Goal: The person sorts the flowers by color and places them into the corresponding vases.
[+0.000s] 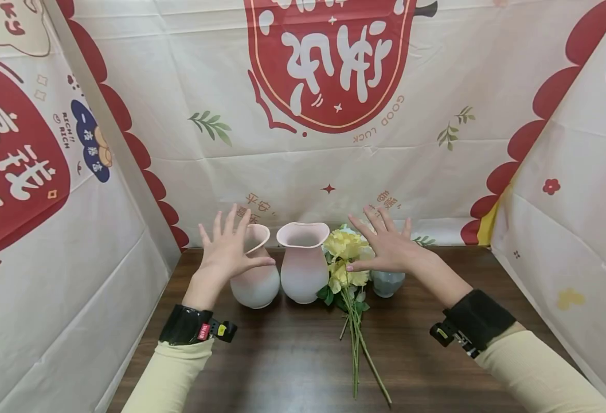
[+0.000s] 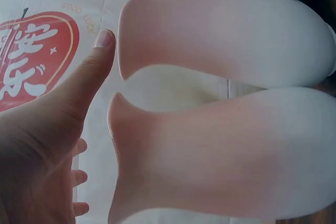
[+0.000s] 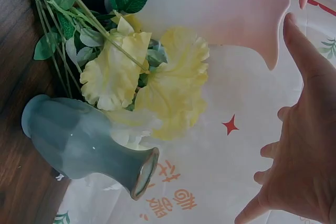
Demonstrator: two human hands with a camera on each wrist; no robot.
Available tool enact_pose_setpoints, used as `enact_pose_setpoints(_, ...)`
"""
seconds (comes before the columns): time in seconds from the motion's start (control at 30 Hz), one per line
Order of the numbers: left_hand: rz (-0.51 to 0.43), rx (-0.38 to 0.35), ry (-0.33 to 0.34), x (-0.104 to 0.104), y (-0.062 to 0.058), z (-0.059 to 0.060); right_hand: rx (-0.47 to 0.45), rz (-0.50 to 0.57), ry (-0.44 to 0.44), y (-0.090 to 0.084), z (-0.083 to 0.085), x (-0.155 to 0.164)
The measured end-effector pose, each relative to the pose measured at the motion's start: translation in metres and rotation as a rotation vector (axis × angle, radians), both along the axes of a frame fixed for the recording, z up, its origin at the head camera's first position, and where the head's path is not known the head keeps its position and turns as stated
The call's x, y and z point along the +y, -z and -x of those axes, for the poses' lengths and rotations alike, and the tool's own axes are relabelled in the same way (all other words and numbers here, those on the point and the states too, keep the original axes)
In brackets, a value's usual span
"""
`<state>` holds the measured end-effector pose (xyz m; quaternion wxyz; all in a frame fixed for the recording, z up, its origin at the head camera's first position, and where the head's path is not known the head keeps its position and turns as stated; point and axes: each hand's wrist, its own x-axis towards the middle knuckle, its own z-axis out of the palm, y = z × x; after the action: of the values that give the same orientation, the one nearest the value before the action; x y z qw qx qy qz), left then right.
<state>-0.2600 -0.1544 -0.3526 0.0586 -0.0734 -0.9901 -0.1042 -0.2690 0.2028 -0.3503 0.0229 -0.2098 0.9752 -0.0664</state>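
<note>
1. Stems of yellow flowers (image 1: pixel 351 269) lie on bench (image 1: pixel 292 350), blooms between pink vase (image 1: pixel 303 263) and green vase (image 1: pixel 387 282)
2. Left hand (image 1: pixel 227 244) grip wide, thumb by second pink vase (image 1: pixel 255 275)
3. Right hand (image 1: pixel 385 244) grip wide, above the blooms

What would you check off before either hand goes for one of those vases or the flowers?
1. Left hand holds nothing, fingers spread: ok.
2. Right hand holds nothing, fingers spread: ok.
3. Two pink vases stand upright on the table: ok.
4. Gap between the pink vases for fingers: not ok, they stand very close, perhaps touching.
5. Yellow flowers lie loose, stems free toward the person: ok.
6. Small blue-green vase clear of the blooms: cannot tell, the right hand hides much of it.
</note>
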Motion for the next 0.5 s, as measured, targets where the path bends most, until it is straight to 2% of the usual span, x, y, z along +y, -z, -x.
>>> enact_pose_setpoints(0.37, -0.010, -0.004, -0.042, -0.021, 0.009, -0.001, -0.008, -0.002, 0.007, 0.003, 0.001, 0.001)
enact_pose_setpoints(0.5, -0.041, -0.010, -0.051, -0.029, 0.013, -0.002, -0.007, -0.003, 0.007, 0.005, 0.002, 0.002)
